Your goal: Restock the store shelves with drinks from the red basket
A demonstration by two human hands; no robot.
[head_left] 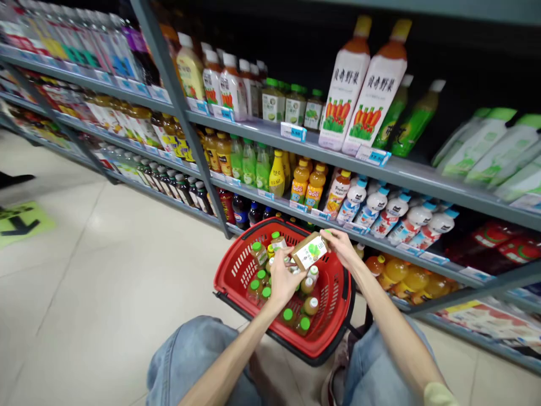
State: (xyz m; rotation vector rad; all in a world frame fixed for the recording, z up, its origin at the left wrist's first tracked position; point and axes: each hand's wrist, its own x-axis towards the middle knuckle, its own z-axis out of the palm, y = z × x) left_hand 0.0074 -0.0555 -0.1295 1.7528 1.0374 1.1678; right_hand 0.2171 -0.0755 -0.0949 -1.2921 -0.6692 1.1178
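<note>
A juice bottle (310, 251) with a white label and green leaf print lies tilted between my two hands, above the basket. My left hand (284, 277) is closed round its lower end. At the other end, the fingers of my right hand (338, 246) pinch the bottle's cap, which they mostly cover. Below stands a red shopping basket (228, 277) with slotted walls and a black rim. Inside it are several small bottles (259, 254) of brownish juice, most with green caps and some with white ones. My left hand hides part of them.
Grey shelving (253, 132) runs along the far side, with drinks on several levels. Two large carrot juice bottles (345, 84) stand on the upper shelf. Green-capped bottles (274, 101) stand left of them. A yellow-green floor sticker (25, 223) with a black arrow lies at left.
</note>
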